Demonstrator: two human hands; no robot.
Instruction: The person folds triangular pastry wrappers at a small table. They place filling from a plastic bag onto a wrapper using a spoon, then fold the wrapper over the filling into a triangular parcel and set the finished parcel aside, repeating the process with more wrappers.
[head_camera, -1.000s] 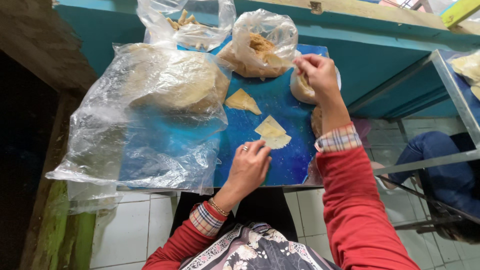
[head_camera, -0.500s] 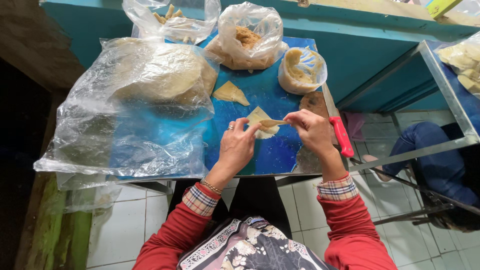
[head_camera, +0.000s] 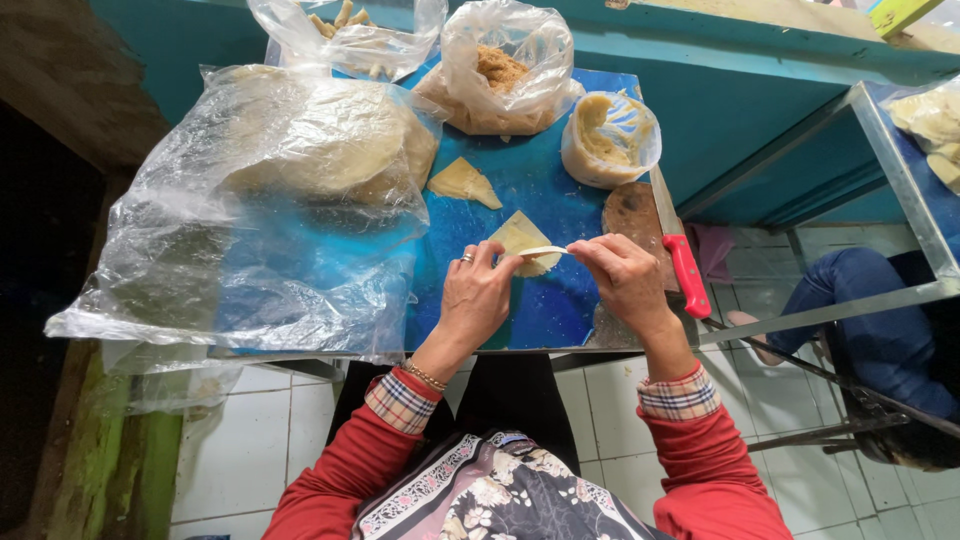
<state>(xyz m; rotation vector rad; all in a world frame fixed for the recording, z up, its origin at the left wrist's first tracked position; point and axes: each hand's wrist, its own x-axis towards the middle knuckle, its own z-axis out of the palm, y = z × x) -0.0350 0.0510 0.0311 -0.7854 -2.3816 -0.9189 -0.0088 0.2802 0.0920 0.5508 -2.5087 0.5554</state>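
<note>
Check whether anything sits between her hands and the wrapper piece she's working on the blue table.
Nothing visible does. The left hand and right hand both already pinch the thin wrapper piece between them, above a triangular wrapper on the blue table.

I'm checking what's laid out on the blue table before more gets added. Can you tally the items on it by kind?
Plastic bags with contents: 4 (large wrapper bag, strips bag, brown filling bag, paste bag)
Loose folded wrappers: 2 (one lying alone, one at the left hand and right hand)
Red-handled knife: 1
Round board: 1
Total: 8
</note>
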